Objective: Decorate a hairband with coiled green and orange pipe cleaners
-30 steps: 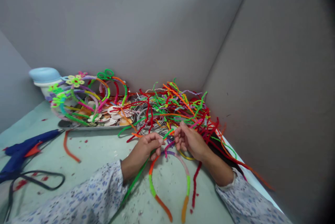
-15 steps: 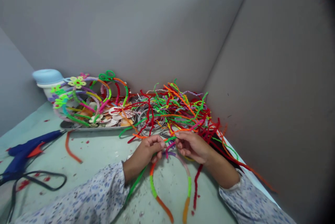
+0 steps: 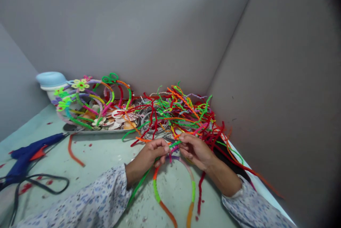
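Both hands are raised just above the desk (image 3: 106,157), near each other at the middle of the view. Left hand (image 3: 150,154): thumb and forefinger pressed together on a green strand (image 3: 175,144), remaining fingers curled under. Right hand (image 3: 197,152): fingers bent inward, thumb and forefinger close together at the other end of the same strand; contact appears likely, but a firm grip cannot be confirmed. The strand spans the short gap between the hands. A green length also runs from below the left hand down along the patterned sleeve (image 3: 101,194); whether it is one piece with the strand cannot be told.

Directly below the hands, a multicoloured hoop (image 3: 193,187) lies on the desk, its curve under the fingers and its two ends toward the lower edge. A magenta strand (image 3: 170,155) is by the top of the curve. A red strand (image 3: 199,196) lies to the right of the hoop.

Beyond the hands sits a tangled heap of fuzzy strands (image 3: 186,105), with coiled wire (image 3: 144,123) at its left. Farther left, a metal tray (image 3: 106,132) holds pale discs (image 3: 114,125) and decorated headbands (image 3: 80,85); a blue-lidded container (image 3: 52,78) stands behind. Nearer, at far left, lie a blue glue gun (image 3: 22,153) and a dark cord (image 3: 53,175).
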Demonstrator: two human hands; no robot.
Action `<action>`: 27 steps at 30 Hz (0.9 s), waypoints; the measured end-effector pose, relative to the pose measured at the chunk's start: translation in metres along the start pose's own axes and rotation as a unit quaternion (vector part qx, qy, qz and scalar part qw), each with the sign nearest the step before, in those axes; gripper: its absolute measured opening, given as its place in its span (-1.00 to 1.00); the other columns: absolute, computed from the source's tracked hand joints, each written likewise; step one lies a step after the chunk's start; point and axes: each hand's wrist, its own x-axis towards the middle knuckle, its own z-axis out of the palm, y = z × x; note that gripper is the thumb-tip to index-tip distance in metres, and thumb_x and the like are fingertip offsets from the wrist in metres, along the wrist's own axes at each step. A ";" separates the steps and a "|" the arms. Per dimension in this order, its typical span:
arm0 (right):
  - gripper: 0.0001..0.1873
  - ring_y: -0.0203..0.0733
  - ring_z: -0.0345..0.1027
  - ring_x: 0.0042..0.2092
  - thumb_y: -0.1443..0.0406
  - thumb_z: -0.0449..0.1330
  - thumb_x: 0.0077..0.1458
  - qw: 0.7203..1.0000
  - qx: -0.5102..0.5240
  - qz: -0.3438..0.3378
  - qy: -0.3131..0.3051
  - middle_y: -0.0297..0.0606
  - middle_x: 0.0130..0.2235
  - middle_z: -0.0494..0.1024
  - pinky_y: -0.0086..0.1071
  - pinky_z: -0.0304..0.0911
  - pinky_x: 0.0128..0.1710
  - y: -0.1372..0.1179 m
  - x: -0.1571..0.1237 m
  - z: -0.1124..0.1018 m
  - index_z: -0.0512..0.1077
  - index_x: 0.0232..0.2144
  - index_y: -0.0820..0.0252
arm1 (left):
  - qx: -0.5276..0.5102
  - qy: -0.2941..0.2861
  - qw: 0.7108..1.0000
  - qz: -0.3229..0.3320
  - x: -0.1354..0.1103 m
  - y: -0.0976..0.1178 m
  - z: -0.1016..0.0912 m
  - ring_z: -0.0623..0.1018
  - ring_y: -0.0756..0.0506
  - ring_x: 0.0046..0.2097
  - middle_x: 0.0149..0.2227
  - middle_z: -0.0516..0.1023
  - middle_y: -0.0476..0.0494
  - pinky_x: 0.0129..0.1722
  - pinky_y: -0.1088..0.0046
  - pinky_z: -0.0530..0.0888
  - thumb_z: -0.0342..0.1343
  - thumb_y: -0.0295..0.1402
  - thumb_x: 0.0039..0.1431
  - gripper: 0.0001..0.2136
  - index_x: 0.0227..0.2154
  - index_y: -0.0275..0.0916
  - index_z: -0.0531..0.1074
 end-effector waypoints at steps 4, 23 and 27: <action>-0.71 -0.38 -0.07 -0.60 0.21 0.12 0.05 0.969 -0.204 -0.134 0.048 -0.47 -0.64 0.09 -0.46 -0.13 -0.62 -0.002 -0.002 0.001 0.17 -0.62 0.16 | -0.015 -0.012 1.000 -0.001 0.000 -0.001 0.000 0.14 0.14 -0.68 -0.67 0.27 0.10 -0.69 0.64 0.03 0.08 -0.30 0.07 -0.85 -0.50 -0.27 0.31; -0.60 -0.31 0.17 -0.53 0.04 -0.06 0.18 0.915 -0.307 -0.223 0.141 -0.40 -0.57 0.25 -0.43 0.08 -0.53 0.005 -0.001 -0.007 0.28 -0.52 0.17 | -0.068 -0.008 0.998 -0.012 0.003 -0.005 -0.002 0.13 0.16 -0.70 -0.67 0.28 0.11 -0.71 0.64 0.01 0.06 -0.36 0.10 -0.88 -0.49 -0.27 0.28; -0.51 -0.34 0.10 -0.64 -0.03 -0.06 0.14 0.930 -0.291 -0.174 0.141 -0.44 -0.68 0.19 -0.45 0.01 -0.62 0.002 -0.001 -0.003 0.26 -0.62 0.18 | -0.047 0.007 0.999 -0.008 0.004 -0.007 -0.002 0.14 0.15 -0.70 -0.67 0.29 0.11 -0.71 0.65 0.03 0.06 -0.34 0.10 -0.87 -0.48 -0.27 0.29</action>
